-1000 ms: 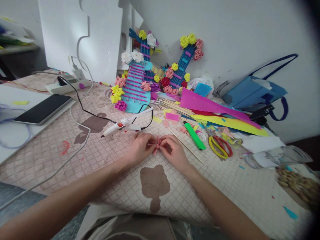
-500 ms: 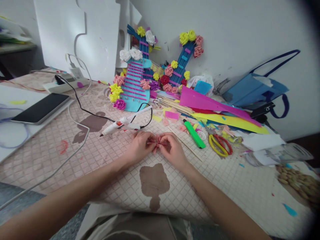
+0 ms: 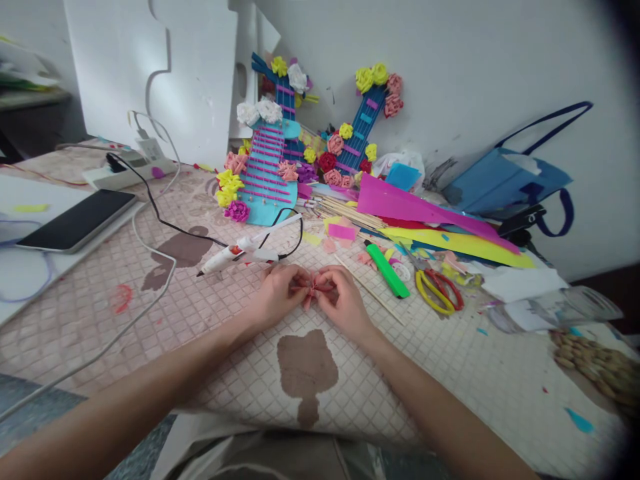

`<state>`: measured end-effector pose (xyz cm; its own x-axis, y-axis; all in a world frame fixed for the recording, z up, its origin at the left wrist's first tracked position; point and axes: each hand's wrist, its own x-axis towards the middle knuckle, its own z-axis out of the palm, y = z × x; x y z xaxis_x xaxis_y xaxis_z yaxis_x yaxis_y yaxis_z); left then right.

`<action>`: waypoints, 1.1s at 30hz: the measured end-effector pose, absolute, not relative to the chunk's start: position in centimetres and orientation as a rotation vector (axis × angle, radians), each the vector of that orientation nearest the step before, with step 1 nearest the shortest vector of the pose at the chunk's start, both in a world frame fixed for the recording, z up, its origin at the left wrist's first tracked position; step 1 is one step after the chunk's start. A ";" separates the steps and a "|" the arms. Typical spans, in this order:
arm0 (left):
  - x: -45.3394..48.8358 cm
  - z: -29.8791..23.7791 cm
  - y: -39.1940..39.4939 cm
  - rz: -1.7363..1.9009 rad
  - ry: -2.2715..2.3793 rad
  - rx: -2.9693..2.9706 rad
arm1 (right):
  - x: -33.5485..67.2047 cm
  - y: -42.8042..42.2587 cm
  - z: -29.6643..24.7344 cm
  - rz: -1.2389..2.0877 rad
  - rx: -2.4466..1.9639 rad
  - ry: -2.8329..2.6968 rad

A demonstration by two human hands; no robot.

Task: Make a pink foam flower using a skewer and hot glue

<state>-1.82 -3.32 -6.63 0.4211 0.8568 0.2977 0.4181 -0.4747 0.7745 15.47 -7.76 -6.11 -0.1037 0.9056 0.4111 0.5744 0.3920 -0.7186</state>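
Both my hands meet at the middle of the table over a small pink paper flower [image 3: 313, 287]. My left hand [image 3: 278, 296] pinches its left side with fingers closed. My right hand [image 3: 343, 300] pinches its right side, fingers curled round it. The flower rests just above the checked tablecloth [image 3: 210, 320]. A white glue gun [image 3: 239, 252] with a black cord lies just beyond my left hand. A thin wooden stick [image 3: 370, 290] lies to the right of my right hand.
Blue foam guitar models [image 3: 273, 167] with paper roses lean on the wall. Coloured foam sheets [image 3: 425, 213], a green cutter [image 3: 388, 270], scissors [image 3: 439, 291], a blue bag [image 3: 510, 183], a phone [image 3: 77, 220] and a power strip [image 3: 125, 175] surround the work spot.
The hands keep working the pink flower in place, with fingers shifting slightly. The view has drifted a little.
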 end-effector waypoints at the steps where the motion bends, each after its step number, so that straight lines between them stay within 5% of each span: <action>1: -1.8 -6.6 -3.3 0.932 1.083 2.072 | 15.5 -7.7 -6.1 0.488 -1.291 -1.788; 33: -3.2 -5.3 -3.4 0.943 1.035 2.040 | 16.4 -7.3 -7.0 0.795 -1.306 -1.343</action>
